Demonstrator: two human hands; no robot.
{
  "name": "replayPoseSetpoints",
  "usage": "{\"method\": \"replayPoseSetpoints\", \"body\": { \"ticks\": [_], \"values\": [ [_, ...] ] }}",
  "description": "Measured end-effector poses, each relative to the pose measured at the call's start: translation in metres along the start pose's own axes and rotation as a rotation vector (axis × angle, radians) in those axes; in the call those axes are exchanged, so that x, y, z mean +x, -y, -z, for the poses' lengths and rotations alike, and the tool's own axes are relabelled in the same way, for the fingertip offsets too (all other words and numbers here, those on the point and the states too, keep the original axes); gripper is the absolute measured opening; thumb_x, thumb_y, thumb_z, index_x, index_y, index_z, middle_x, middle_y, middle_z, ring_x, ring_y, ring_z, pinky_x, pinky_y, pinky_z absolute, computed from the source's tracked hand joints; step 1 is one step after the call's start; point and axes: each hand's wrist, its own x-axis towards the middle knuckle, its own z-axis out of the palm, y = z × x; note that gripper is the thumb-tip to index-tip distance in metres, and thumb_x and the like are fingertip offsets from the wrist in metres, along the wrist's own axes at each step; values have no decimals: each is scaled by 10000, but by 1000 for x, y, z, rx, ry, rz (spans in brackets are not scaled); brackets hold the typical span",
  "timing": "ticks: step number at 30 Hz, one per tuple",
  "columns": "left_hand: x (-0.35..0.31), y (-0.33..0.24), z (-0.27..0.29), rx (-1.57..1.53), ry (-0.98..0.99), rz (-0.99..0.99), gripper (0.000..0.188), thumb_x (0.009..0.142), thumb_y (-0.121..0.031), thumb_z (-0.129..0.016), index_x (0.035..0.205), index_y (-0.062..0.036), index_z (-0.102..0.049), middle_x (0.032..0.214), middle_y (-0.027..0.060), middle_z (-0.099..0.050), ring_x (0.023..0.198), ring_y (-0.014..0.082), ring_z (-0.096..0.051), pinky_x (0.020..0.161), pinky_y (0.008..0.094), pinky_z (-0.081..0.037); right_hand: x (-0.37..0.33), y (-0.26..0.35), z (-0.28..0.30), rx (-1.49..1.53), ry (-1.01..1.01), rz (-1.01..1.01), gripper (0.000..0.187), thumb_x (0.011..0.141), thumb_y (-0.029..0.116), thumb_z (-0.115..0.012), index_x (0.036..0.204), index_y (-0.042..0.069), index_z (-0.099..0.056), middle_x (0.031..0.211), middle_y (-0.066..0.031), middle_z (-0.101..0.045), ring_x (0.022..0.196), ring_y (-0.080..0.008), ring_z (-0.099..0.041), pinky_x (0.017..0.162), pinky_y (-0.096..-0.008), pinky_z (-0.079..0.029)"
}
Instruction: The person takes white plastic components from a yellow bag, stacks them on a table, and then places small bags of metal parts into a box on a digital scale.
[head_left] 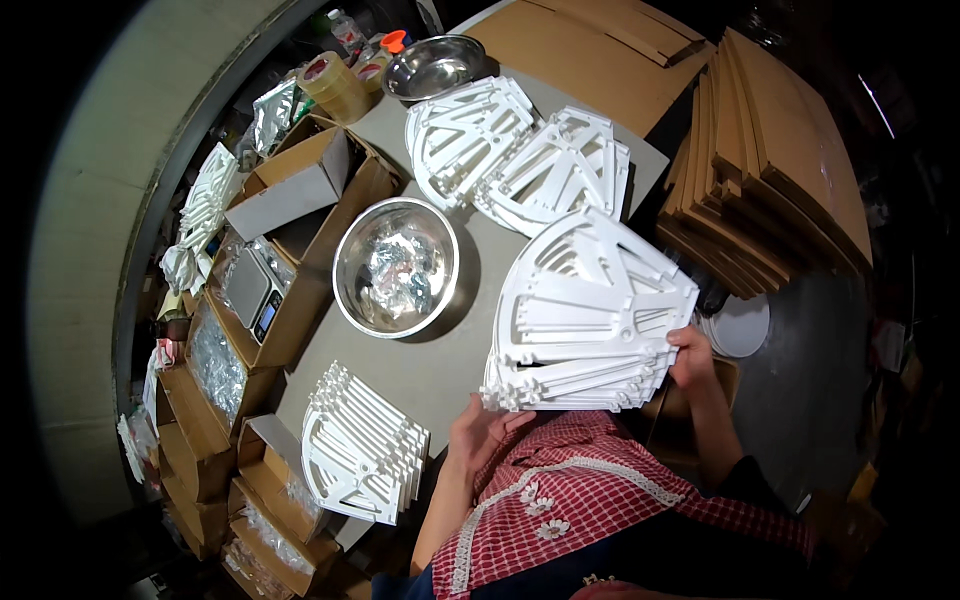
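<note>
A thick stack of white fan-shaped plastic frames [590, 290] is tilted up in front of my body, over the near right table edge. My right hand [692, 360] grips its right corner, with the thumb on the front and the other fingers mostly hidden. At the lower left corner, my left hand [482, 432] holds the stack from below; its fingertips are partly covered. Two more piles of the same frames, a left pile [468, 135] and a right pile [560, 170], lie farther back on the table. Another leaning stack of frames [362, 445] rests at the near left.
A steel bowl [340, 270] with small plastic packets stands mid-table, an empty-looking steel basin [432, 68] behind. Cardboard bins [310, 290] line the left, with a digital scale [252, 290] and tape rolls [333, 88]. Flattened cardboard [770, 150] stands at right; round white discs [742, 325] lie below.
</note>
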Motion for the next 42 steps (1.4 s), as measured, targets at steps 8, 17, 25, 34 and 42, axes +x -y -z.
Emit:
{"method": "replayPoseSetpoints", "body": {
  "ticks": [8, 17, 25, 34, 42],
  "values": [
    [59, -102, -67, 167, 128, -226, 512, 938, -275, -519, 1342, -1, -365, 1276, 137, -539, 1199, 280, -514, 1078, 502, -352, 104, 123, -110, -180, 70, 99, 496, 700, 133, -626, 1148, -70, -562, 1059, -138, -656, 982, -256, -631, 934, -386, -494],
    [174, -212, -65, 111, 81, -341, 302, 880, -125, -558, 1124, 43, -499, 1137, 155, -533, 1100, 274, -511, 1036, 409, -396, 322, 194, -263, -497, 320, 34, 360, 748, 96, -650, 1061, -69, -587, 914, -137, -686, 795, -213, -680, 791, -315, -551],
    [219, -232, -51, 450, -170, -367, 391, 852, -34, -580, 1232, 13, -497, 1072, 104, -594, 941, 188, -593, 821, 300, -483, 459, 141, -246, -461, 363, -169, 422, 676, 21, -606, 1085, -82, -595, 1021, -181, -668, 928, -281, -655, 934, -404, -494],
    [226, -302, -82, 1765, -536, -1109, 220, 826, -129, -589, 1027, -63, -651, 910, 166, -654, 788, 363, -641, 710, 458, -513, 475, 150, -231, -761, 292, -307, 367, 728, 27, -639, 1080, -69, -607, 1044, -180, -667, 952, -275, -642, 918, -398, -479],
    [336, -378, -73, 2156, -646, -1066, 256, 734, -104, -581, 971, -11, -609, 929, 234, -591, 863, 388, -567, 813, 484, -424, 470, 151, -266, -998, 298, -312, 362, 752, 98, -686, 1083, -33, -620, 978, -136, -668, 906, -210, -626, 812, -323, -489]
  ]
}}
